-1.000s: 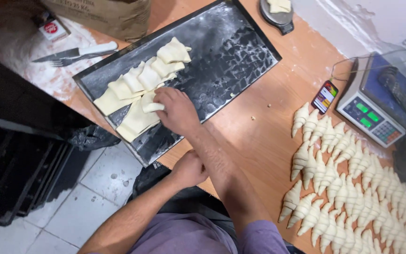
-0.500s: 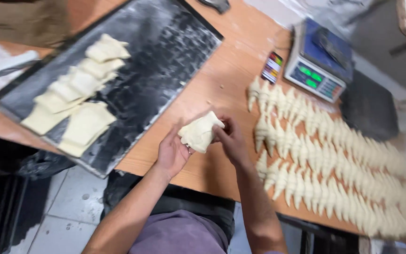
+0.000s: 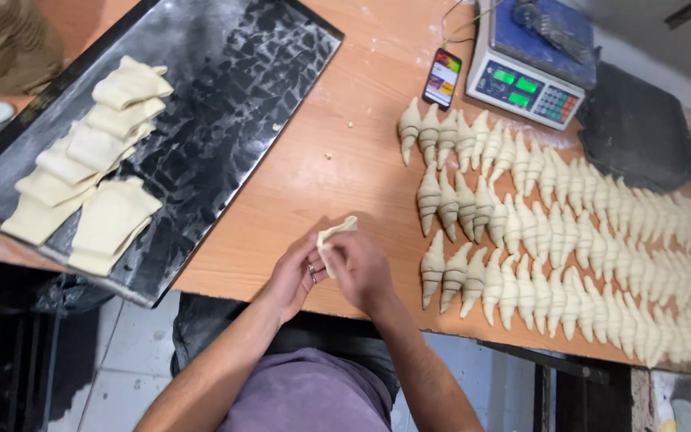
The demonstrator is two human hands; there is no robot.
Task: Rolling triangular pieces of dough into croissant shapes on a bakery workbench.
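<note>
dough piece (image 3: pixel 334 237) pinched between both hands (image 3: pixel 333 272).

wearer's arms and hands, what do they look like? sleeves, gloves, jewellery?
Both forearms bare, no gloves, no watch. Left hand has a dark ring on one finger; right hand shows none. A purple short-sleeved top is visible at the bottom edge.

Over the near edge of a wooden table (image 3: pixel 321 168), the left hand (image 3: pixel 293 276) and right hand (image 3: pixel 359 270) together pinch a small piece of dough (image 3: pixel 333 237). Just to the right lie three rows of shaped croissants (image 3: pixel 537 232). A dark floured tray (image 3: pixel 225 96) on the left carries flat dough pieces (image 3: pixel 93 172). A digital scale (image 3: pixel 533 60) and a phone (image 3: pixel 442 78) sit at the far edge.
</note>
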